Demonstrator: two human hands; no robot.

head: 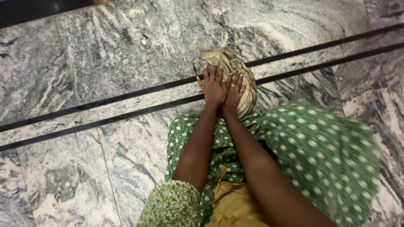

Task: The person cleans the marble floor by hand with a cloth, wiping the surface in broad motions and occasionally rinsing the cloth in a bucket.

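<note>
A crumpled beige cloth (235, 69) lies on the grey marble floor (105, 59). Both of my hands press flat on it, side by side with fingers spread. My left hand (213, 86) rests on the cloth's left part, partly on the floor. My right hand (234, 92), with a ring on one finger, lies on the cloth's middle. My forearms reach forward from green dotted sleeves.
Two thin black lines (126, 103) run diagonally across the floor, passing under the cloth. My green dotted garment (328, 155) and a mustard-coloured fabric (233, 206) fill the lower right. A dark strip (33, 10) edges the top left.
</note>
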